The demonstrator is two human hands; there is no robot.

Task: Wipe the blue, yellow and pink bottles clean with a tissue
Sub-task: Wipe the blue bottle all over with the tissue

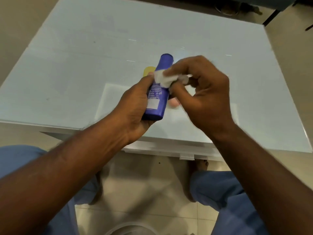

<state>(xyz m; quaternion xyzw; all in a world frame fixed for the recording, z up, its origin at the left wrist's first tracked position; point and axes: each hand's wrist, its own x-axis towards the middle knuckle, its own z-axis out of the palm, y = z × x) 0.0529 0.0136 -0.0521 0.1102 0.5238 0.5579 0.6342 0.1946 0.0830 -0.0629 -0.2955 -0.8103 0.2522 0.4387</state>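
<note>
My left hand (133,106) grips the blue bottle (157,97) around its lower half and holds it tilted above the glass table (67,65), cap end pointing away. My right hand (201,92) pinches a crumpled white tissue (163,78) and presses it against the bottle's middle. Behind the blue bottle, a small part of the yellow bottle (148,70) shows on the table. A bit of the pink bottle (174,102) shows below my right hand; the rest of it is hidden.
A white sheet (110,95) lies on the table under my hands. The table's near edge (160,148) runs just below my wrists, with my knees in blue trousers under it. A dark table leg (271,16) stands at the far right corner.
</note>
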